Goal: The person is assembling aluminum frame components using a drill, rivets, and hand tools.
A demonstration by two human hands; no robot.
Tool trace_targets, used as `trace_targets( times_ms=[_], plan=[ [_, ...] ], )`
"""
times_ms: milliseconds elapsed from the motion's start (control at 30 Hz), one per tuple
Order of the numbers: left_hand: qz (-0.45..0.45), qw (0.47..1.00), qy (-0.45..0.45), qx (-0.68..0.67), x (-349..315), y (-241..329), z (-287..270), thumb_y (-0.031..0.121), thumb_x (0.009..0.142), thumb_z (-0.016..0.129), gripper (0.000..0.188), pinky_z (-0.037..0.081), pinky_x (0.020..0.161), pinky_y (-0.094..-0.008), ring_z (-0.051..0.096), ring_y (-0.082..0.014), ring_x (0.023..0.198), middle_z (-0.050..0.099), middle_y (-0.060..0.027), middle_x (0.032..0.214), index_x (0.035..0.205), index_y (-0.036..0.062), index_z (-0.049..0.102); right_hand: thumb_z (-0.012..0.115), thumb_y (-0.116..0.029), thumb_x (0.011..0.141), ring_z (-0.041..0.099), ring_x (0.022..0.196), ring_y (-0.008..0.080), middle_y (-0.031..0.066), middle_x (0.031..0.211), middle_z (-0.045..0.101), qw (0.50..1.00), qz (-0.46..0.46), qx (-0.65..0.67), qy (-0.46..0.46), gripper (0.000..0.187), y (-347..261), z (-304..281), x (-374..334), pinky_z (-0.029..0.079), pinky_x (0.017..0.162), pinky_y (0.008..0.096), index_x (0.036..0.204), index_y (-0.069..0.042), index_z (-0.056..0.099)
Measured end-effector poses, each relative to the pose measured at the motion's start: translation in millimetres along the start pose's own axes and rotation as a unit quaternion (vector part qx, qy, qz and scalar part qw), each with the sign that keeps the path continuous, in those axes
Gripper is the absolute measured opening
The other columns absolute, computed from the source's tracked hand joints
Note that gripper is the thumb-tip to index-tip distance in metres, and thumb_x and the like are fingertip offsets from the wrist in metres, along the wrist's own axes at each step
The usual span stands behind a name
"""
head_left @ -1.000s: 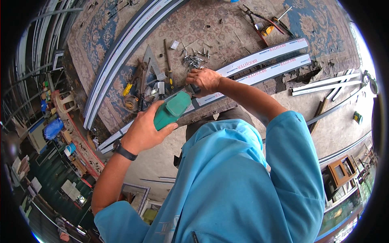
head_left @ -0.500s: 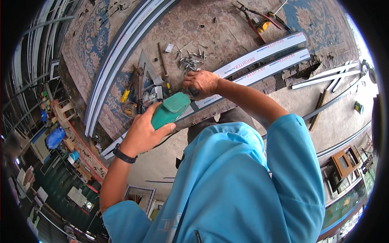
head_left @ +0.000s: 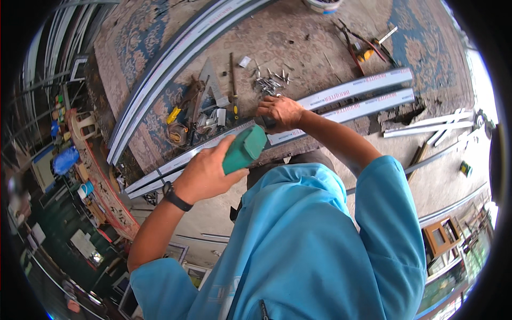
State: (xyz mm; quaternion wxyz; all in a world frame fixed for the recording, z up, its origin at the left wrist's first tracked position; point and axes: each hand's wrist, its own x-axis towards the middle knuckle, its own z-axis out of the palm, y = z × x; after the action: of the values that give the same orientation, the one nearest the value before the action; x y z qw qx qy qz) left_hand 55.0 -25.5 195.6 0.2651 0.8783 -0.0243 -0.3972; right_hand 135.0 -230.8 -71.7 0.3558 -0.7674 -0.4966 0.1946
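My left hand (head_left: pixel 205 172) is wrapped round the body of a green power drill (head_left: pixel 245 150), in front of my waist at the bench's near edge. My right hand (head_left: pixel 284 113) is closed just beyond the drill's dark front end, fingers curled downward. What those fingertips grip is hidden. Under and beside both hands run two white-filmed aluminium profiles (head_left: pixel 356 88), lying along the near edge. A loose heap of screws (head_left: pixel 271 84) lies just past my right fingers. Left of it rests a screwdriver with a yellow-and-black handle (head_left: pixel 235 109).
A metal set square (head_left: pixel 215 88), a tape measure (head_left: pixel 177 133) and small metal pieces (head_left: pixel 213 120) lie left of centre. Long curved-looking profiles (head_left: pixel 186 45) cross the far left. Pliers (head_left: pixel 353 50) lie far right; a white bucket (head_left: pixel 324 6) stands at the far edge.
The view has shifted, so the bench things sit farther right and lower, and a bucket shows at the top. Both hands keep nearly the same place over the profiles, the drill still held.
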Motion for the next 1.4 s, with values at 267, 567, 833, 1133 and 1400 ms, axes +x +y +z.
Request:
trace_targets(
  times_ms=[267, 567, 833, 1133, 1400],
  plan=[
    [0.001, 0.982, 0.084, -0.167, -41.8, -36.5, -14.0, 0.033, 0.090, 0.079, 0.071, 0.058, 0.086, -0.0417, 0.073, -0.0344, 0.100, 0.072, -0.0242, 0.113, 0.143, -0.0032, 0.049, 0.084, -0.032, 0.068, 0.060, 0.113, 0.0314, 0.0095, 0.112, 0.063, 1.000, -0.022, -0.012, 0.010, 0.056, -3.1, 3.1, 1.1, 0.054, 0.094, 0.0445, 0.115, -0.009, 0.063],
    [0.053, 0.686, 0.342, -0.641, -114.3, -169.3, 30.0, 0.038, 0.097, 0.067, 0.056, 0.054, 0.080, -0.0326, 0.063, -0.0198, 0.095, 0.063, -0.0213, 0.126, 0.133, -0.0033, 0.057, 0.086, -0.043, 0.073, 0.059, 0.119, 0.0334, 0.0133, 0.119, 0.063, 0.998, 0.017, -0.053, -0.023, 0.070, -15.8, -8.9, -4.2, 0.051, 0.104, 0.0431, 0.128, -0.007, 0.060],
    [-0.339, 0.795, 0.503, 0.030, -12.8, -392.2, 64.9, 0.017, 0.089, 0.075, 0.104, 0.052, 0.092, -0.0547, 0.062, -0.0502, 0.108, 0.055, -0.0347, 0.128, 0.166, 0.0398, 0.009, 0.082, -0.046, 0.082, 0.056, 0.118, 0.0374, 0.0143, 0.121, 0.061, 0.998, 0.036, -0.041, 0.020, 0.070, -38.4, -11.1, -0.3, 0.045, 0.106, 0.0506, 0.135, -0.008, 0.056],
    [-0.244, 0.772, 0.574, 0.124, 42.0, -353.3, 73.4, 0.025, 0.093, 0.072, 0.060, 0.045, 0.107, -0.0503, 0.052, -0.0479, 0.130, 0.054, -0.0249, 0.143, 0.149, 0.0201, 0.051, 0.063, -0.012, 0.094, 0.067, 0.099, 0.0356, 0.0132, 0.105, 0.068, 0.968, 0.155, -0.114, 0.161, 0.011, 16.9, -38.5, 53.8, 0.055, 0.088, 0.0462, 0.101, -0.009, 0.071],
    [-0.115, 0.882, 0.455, -0.036, 122.8, -245.5, 65.6, 0.021, 0.094, 0.070, 0.037, 0.053, 0.093, -0.0491, 0.064, -0.0418, 0.111, 0.067, -0.0191, 0.119, 0.125, 0.0049, 0.063, 0.056, -0.021, 0.101, 0.062, 0.116, 0.0341, 0.0162, 0.115, 0.065, 0.955, 0.245, -0.166, 0.032, 0.018, 23.3, -24.9, 64.3, 0.054, 0.093, 0.0454, 0.108, -0.008, 0.066]
  ],
)
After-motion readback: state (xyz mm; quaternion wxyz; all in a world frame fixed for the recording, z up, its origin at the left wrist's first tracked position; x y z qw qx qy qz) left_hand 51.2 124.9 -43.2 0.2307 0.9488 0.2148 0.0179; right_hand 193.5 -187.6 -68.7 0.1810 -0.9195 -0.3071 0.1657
